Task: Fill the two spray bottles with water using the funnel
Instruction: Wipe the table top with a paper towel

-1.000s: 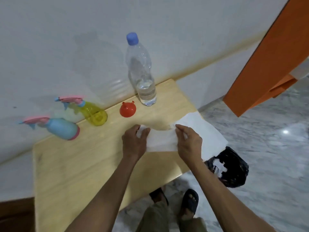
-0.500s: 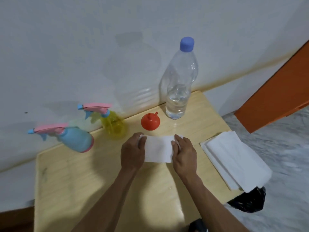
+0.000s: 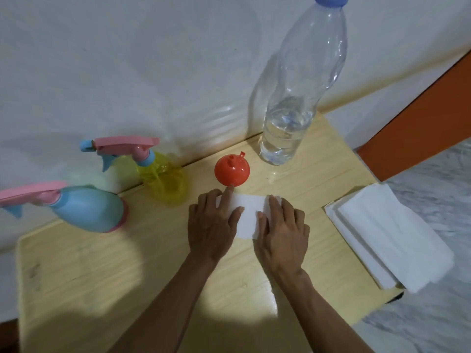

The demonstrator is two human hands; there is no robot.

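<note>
Both forearms reach from the near edge toward the middle of the wooden table (image 3: pixel 76 271), where the left hand (image 3: pixel 212 222) and the right hand (image 3: pixel 283 229) lie palm-down with fingers straight, pressing flat on a folded white tissue (image 3: pixel 248 216) between them; the left forefinger tip reaches the rim of the red funnel (image 3: pixel 232 170), which sits mouth-down just beyond. Far left by the wall stand the blue spray bottle (image 3: pixel 86 208) and the yellow spray bottle (image 3: pixel 163 178), both with pink trigger heads. The clear water bottle (image 3: pixel 298 103), partly filled and capped blue, stands far right, and a stack of tissues (image 3: pixel 387 235) lies at the table's right edge.
</note>
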